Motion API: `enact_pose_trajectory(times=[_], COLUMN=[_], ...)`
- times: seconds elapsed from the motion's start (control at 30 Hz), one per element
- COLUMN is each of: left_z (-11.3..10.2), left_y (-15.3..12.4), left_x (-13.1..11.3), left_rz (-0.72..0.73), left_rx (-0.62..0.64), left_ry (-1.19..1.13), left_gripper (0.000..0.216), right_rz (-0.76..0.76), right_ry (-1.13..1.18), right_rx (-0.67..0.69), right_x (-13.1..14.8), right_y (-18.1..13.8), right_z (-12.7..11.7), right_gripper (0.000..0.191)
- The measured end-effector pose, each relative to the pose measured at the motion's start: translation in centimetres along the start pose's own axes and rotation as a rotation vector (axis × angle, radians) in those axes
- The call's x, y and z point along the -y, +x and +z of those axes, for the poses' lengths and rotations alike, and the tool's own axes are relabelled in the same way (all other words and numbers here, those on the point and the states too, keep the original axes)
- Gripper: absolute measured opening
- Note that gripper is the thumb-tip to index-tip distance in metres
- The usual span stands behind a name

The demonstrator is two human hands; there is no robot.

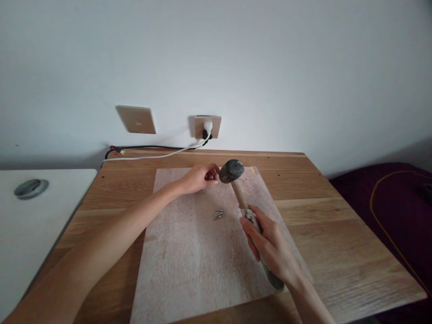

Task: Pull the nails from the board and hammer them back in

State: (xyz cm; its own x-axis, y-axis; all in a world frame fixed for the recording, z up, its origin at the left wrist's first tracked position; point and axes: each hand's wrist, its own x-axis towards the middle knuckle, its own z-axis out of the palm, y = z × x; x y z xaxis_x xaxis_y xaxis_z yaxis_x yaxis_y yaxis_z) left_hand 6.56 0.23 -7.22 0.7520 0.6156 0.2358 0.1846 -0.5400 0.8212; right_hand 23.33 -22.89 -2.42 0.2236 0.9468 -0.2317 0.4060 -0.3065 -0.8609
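My right hand (266, 240) is wrapped round the handle of a hammer (240, 193). The dark, rounded head is raised over the far part of a pale, worn wooden board (175, 270). Just left of that head, my left hand (201, 177) is closed in a pinch low over the board, its fingertips hiding whatever is between them. Several loose nails (219, 214) lie in a small group near the board's middle. Another small metal nail (244, 180) shows by the far right corner, partly behind the hammer; I cannot tell whether it stands or lies.
The board rests on a wooden tabletop (334, 252) against a white wall. A plug sits in a wall socket (216, 123), with white and black cables (151, 157) along the back edge. A white surface (60, 234) adjoins at left; dark purple fabric (357, 193) lies at right.
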Motion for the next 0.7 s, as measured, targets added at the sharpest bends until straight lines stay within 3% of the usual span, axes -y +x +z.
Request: enact_pose_trajectory(times=[0.17, 0.4, 0.7], left_z=[0.01, 0.32, 0.04], left_y=[0.04, -0.04, -0.11], left_x=[0.24, 0.43, 0.20], left_rz=[-0.001, 0.027, 0.038], left_rx=[-0.004, -0.047, 0.000], left_ry=[-0.005, -0.134, -0.103], left_gripper=[0.021, 0.048, 0.048], right_rz=[-0.009, 0.004, -0.008], right_ry=[0.004, -0.018, -0.019], right_rx=[0.025, 0.017, 0.023], right_x=[-0.09, -0.03, -0.52], right_y=[0.40, 0.54, 0.00], right_z=[0.77, 0.80, 0.99], right_gripper=[0.041, 0.046, 0.048])
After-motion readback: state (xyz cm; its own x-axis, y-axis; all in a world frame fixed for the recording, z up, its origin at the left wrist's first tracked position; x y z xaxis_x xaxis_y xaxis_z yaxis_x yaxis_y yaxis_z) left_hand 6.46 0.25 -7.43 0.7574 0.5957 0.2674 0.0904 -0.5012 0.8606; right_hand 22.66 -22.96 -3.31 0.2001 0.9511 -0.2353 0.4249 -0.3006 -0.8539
